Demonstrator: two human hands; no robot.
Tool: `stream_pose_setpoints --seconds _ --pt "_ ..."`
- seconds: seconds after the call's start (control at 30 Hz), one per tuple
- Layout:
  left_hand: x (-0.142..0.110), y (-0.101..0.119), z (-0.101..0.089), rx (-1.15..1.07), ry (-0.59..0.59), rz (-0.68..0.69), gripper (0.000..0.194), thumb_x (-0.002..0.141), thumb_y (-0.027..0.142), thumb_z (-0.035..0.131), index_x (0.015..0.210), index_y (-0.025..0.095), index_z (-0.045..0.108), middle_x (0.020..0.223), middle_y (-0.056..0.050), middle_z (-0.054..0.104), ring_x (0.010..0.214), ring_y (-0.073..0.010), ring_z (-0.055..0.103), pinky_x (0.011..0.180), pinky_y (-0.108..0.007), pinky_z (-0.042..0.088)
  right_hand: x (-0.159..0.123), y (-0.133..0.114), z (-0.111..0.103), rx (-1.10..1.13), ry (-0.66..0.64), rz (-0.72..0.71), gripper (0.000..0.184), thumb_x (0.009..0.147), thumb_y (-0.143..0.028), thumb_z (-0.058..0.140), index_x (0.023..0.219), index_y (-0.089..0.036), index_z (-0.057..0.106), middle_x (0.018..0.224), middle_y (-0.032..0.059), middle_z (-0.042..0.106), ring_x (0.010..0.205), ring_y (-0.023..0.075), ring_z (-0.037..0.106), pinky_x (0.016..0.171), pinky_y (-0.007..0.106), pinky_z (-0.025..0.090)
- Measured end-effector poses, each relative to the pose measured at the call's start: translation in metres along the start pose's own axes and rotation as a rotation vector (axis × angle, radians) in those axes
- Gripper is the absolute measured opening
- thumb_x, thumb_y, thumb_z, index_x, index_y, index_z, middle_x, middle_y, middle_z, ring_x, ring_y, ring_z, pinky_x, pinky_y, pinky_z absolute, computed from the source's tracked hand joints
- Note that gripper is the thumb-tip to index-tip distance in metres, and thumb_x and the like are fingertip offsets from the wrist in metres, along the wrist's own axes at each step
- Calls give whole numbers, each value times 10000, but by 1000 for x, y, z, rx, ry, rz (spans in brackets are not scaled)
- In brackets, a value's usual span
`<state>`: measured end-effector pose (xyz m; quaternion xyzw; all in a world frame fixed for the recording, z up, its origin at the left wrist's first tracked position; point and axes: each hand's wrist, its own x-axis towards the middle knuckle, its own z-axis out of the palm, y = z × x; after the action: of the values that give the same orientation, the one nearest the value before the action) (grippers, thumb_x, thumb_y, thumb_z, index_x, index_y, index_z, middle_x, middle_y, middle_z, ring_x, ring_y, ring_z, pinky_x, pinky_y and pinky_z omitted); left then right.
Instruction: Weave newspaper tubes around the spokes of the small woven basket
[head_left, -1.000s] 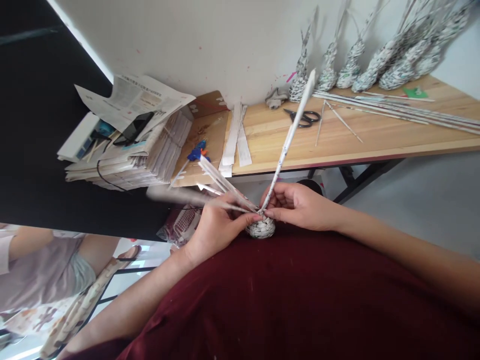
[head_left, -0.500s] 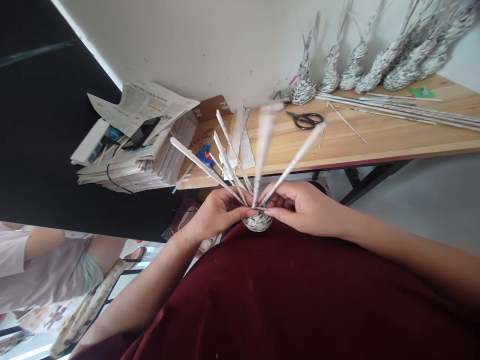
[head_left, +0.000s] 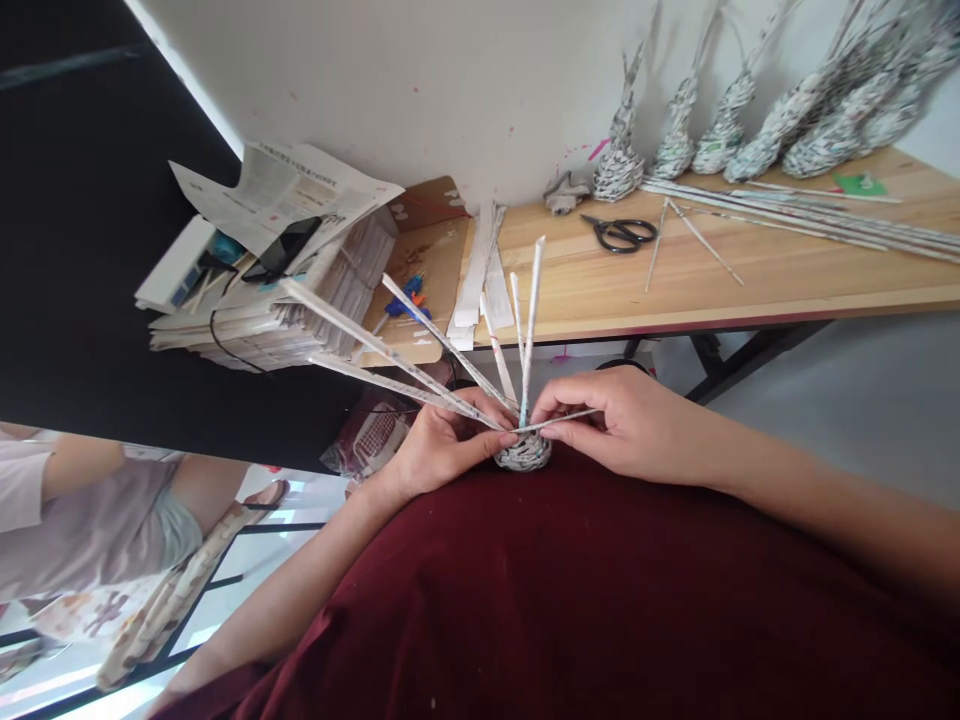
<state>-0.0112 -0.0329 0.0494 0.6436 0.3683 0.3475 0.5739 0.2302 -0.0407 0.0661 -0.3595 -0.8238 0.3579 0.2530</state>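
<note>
A small round woven paper basket (head_left: 523, 455) rests against the dark red cloth over my lap. Several rolled newspaper tubes (head_left: 532, 330) fan up and leftward out of its rim. My left hand (head_left: 454, 435) is closed on the basket's left rim, thumb in front and fingers behind among the tubes. On the other side, my right hand (head_left: 600, 415) pinches a thin paper strand (head_left: 566, 418) that lies across the front of the rim and passes out between thumb and forefinger. My left fingertips are partly hidden behind the tubes.
Black scissors (head_left: 621, 235), loose paper tubes (head_left: 795, 220) and several woven paper pieces (head_left: 619, 165) are on the wooden table (head_left: 570, 290). At left are a newspaper stack (head_left: 300, 320) and a blue glue gun (head_left: 407, 300). Another person (head_left: 97, 520) sits at far left.
The upright tubes have swung and spread further left. My right hand has shifted slightly right and now holds the strand low and nearly level. The view has tilted a little.
</note>
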Motion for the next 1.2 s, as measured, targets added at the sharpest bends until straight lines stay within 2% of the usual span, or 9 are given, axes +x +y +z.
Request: stream_pose_setpoints --seconds 0.13,0.3,0.43,0.63,0.87,1.0,1.13,1.2 --pt "1 1 1 90 12 -11 235 700 232 872 729 135 659 827 -60 762 715 -148 699 658 -243 569 2 -1 -2 -28 17 -55 127 917 -201 612 925 -217 737 894 14 757 776 161 653 712 279 447" --pt "1 1 4 222 34 10 222 735 282 853 723 139 683 835 -62 756 728 -151 688 693 -263 571 5 1 -7 -37 25 -66 137 908 -195 626 936 -220 758 904 7 758 796 159 660 749 287 466" --pt "0 -1 7 191 64 -2 240 728 315 857 796 146 700 830 -62 746 748 -171 692 703 -286 577 5 -3 -9 -126 30 -132 208 910 -141 591 970 -228 770 911 22 765 838 184 652 825 335 450" --pt "-2 -2 10 172 82 13 217 757 277 837 812 152 668 829 -50 725 788 -169 681 744 -286 556 4 -8 -6 -213 40 -102 181 923 -157 601 968 -217 766 928 31 753 907 208 640 894 386 383" --pt "-3 -3 10 180 129 -46 321 715 326 864 886 157 652 790 -31 704 702 -155 654 669 -271 537 2 -1 -1 -294 96 -245 224 948 -123 555 984 -219 754 926 48 736 881 205 617 849 375 373" --pt "-2 -1 11 220 136 -42 282 731 333 851 843 155 664 765 -23 703 686 -149 650 654 -260 532 3 3 0 -339 105 -306 235 954 -109 537 976 -215 746 954 59 734 888 209 608 833 366 388" --pt "-2 1 14 248 138 -24 216 765 296 818 813 159 657 765 -15 704 692 -136 646 669 -248 530 6 7 0 -358 163 -309 151 962 -179 583 975 -212 729 933 57 730 894 215 618 857 384 408" --pt "-3 1 16 238 145 -18 212 770 282 809 812 162 639 771 -16 709 694 -136 647 675 -252 535 7 12 -1 -267 221 -242 98 933 -233 648 999 -203 712 967 66 733 917 223 637 866 385 446"
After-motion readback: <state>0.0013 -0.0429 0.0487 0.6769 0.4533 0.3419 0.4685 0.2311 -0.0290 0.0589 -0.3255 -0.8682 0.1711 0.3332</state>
